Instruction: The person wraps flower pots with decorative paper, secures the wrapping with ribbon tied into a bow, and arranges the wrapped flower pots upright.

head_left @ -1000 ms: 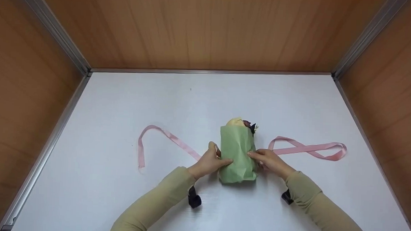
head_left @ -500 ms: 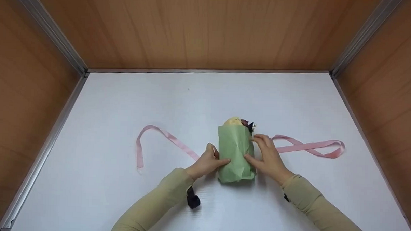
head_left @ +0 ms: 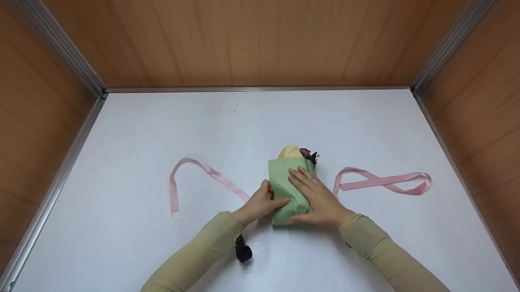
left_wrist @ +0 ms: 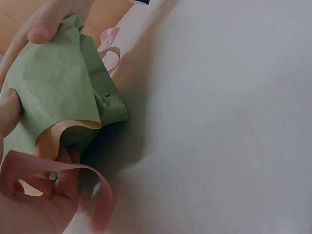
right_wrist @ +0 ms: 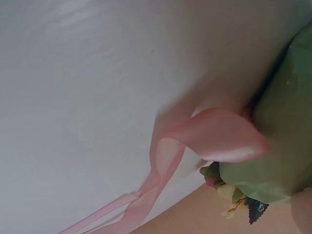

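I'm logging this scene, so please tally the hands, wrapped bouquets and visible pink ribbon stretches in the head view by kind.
Green-wrapped bouquet: 1
Pink ribbon stretches, left and right: 2 (whether they join under the bouquet is hidden)
Hands, left hand and right hand: 2
Total: 5

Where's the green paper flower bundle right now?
In the head view, the green paper flower bundle is just right of centre, held by the left hand, partly under the right hand, with pink satin ribbon on both sides.

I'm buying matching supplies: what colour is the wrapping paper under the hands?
The wrapping paper is light green, seen best in the head view.
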Motion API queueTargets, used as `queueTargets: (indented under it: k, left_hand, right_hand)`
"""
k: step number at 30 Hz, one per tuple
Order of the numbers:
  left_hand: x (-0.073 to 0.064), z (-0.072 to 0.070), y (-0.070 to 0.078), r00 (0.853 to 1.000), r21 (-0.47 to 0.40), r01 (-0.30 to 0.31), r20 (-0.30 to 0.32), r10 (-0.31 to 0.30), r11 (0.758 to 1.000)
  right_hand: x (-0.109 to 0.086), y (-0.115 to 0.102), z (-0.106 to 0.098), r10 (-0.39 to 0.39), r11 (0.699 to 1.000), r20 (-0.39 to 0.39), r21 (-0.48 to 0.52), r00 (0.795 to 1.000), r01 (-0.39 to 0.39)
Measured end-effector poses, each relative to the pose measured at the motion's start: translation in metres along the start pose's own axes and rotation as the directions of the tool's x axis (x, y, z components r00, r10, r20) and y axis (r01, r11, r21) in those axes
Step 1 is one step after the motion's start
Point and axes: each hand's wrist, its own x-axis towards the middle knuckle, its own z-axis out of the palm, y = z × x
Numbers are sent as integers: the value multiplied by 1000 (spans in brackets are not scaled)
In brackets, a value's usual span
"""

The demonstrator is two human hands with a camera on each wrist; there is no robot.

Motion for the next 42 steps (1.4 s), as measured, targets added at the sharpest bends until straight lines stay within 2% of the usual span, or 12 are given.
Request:
queueTargets:
  k: [3,5,9,11,15,18,22,25,30,35,39,42]
  left_hand:
    - [-1,-1,2,999,3,-51,-4,51,999]
    - [-3,-3,3,998,-2,-56,-6,56,998]
    - [-7,-11,3,1000,-63,12,25,-11,998]
    - [-10,-14,2,998,-57,57,30,-56,997]
    - [-15,-17,5,995,92,63,-80,-55,994]
    - [-14,-15,14,990,102,84,-125,-71,991]
    - [-11,-10,25,976,-25,203,-77,-204,979]
    - [-8,-4,27,962,-97,255,-73,-263,962]
    - [-3,7,23,958,-230,231,-115,-262,945]
    - [1,13,20,952,-378,224,-111,-285,898]
    - [2,10,20,953,-435,222,-91,-288,872]
    - [1,7,20,945,-461,222,-114,-305,859]
  right_hand:
    - [1,0,2,-18,1000,-37,-18,999,18]
    - [1,0,3,-34,999,-75,-26,997,32]
    - [1,1,6,-35,999,-124,-29,992,32]
    - [0,2,6,-32,999,-132,-15,991,30]
    - [3,1,7,-51,999,-123,-18,991,49]
    - [4,1,7,-53,999,-121,-5,991,53]
    - [0,4,5,-2,999,-106,49,994,8]
    - [-2,6,4,35,993,-62,111,997,-28]
    - [-4,6,1,56,981,-3,186,998,-55]
    - [-5,5,2,73,972,-11,223,997,-68]
    - [-6,6,2,70,966,-26,250,997,-61]
    - [-7,7,2,67,962,-35,267,997,-56]
